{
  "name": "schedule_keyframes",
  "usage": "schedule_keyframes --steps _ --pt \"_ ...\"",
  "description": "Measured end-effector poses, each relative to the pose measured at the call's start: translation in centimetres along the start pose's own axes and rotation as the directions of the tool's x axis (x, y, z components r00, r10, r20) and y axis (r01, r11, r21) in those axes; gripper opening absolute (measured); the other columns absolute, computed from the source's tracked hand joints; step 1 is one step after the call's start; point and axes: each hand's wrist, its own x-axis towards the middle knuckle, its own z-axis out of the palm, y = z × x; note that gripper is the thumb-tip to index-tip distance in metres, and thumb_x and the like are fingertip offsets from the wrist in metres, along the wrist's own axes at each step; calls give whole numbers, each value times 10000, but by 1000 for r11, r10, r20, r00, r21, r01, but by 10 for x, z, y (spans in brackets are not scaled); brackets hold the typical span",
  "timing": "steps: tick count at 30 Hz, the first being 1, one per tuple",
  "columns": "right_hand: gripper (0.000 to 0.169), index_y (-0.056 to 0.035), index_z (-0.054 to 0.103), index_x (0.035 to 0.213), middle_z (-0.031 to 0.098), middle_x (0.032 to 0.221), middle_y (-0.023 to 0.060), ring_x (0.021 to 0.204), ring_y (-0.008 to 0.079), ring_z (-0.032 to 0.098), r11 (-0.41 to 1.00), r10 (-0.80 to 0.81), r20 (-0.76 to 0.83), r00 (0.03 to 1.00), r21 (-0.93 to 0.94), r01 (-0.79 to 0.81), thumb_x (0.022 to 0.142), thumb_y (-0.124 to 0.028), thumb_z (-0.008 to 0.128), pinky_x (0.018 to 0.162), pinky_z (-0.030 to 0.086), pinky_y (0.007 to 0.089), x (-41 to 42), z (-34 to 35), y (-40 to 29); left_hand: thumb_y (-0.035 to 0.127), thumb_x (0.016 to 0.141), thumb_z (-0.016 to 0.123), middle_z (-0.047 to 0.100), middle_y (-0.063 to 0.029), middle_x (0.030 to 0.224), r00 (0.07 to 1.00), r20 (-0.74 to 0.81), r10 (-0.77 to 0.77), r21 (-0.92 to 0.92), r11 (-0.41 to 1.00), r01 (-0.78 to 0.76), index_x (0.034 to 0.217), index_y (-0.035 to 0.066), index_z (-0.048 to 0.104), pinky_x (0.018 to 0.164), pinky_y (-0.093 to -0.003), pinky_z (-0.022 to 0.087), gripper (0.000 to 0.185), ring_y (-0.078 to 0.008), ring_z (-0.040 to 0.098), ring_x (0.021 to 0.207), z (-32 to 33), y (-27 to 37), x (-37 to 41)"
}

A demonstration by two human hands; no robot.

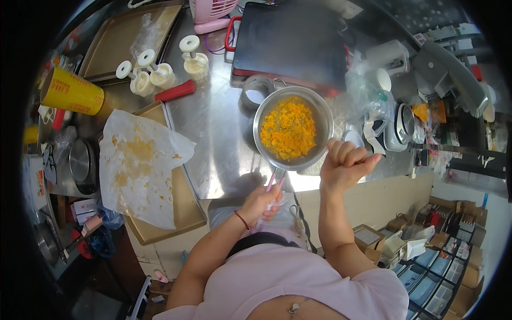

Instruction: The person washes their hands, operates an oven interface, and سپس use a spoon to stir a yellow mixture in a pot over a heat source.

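My left hand (264, 206) grips the pink handle of a round metal strainer (326, 128), held level over the near side of the steel table. Inside lie orange-yellow crumbs (288, 128), like crumbled egg yolk, heaped toward the near part of the bowl. By the rim on the right is my right hand (345, 162), its fingers curled into a fist with the thumb stretched out. It holds nothing that I can see; whether it touches the rim is unclear. What lies under the strainer is hidden.
On the left, stained baking paper (140, 168) covers part of a gold baking tray (186, 212). White plunger moulds (196, 66) and a red-handled tool (176, 91) stand farther back. Behind the strainer are a grey ring (246, 98) and a black griddle (292, 38). Scales (400, 128) sit right.
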Motion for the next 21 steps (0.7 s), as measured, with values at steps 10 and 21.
schedule_keyframes --steps 10,21 --pt "537 -104 237 501 211 421 2 385 127 183 986 164 65 984 21 -166 934 -416 293 446 239 308 -40 -16 12 424 909 395 404 0 590 1000 -31 3 5 1000 -3 756 94 416 383 -210 249 365 -52 303 408 5 -1 -2" --pt "433 -128 235 505 190 440 -20 372 88 156 781 509 171 844 322 -536 878 -322 336 370 133 242 78 -47 9 388 889 427 401 0 584 998 -62 17 32 999 -15 735 86 433 374 -220 239 340 -65 309 408 6 2 -4"
